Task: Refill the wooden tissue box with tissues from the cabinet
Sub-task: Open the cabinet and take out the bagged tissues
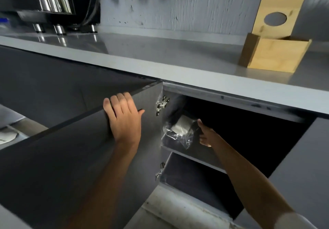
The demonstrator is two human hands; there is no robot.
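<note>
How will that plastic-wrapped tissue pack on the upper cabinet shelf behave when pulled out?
The tissue pack is probably light and soft, since white paper shows through a loose wrap. The crinkled clear film looks floppy and may be slippery, so it could slide in the right hand. It is unlikely to roll or break.

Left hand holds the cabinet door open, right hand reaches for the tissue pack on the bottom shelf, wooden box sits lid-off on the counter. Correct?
Not quite: in the head view the tissue pack lies on the upper shelf, not the bottom one. The rest stands: the left hand holds the cabinet door open, the right hand reaches for the pack, and the wooden box sits lid-off on the counter.
</note>
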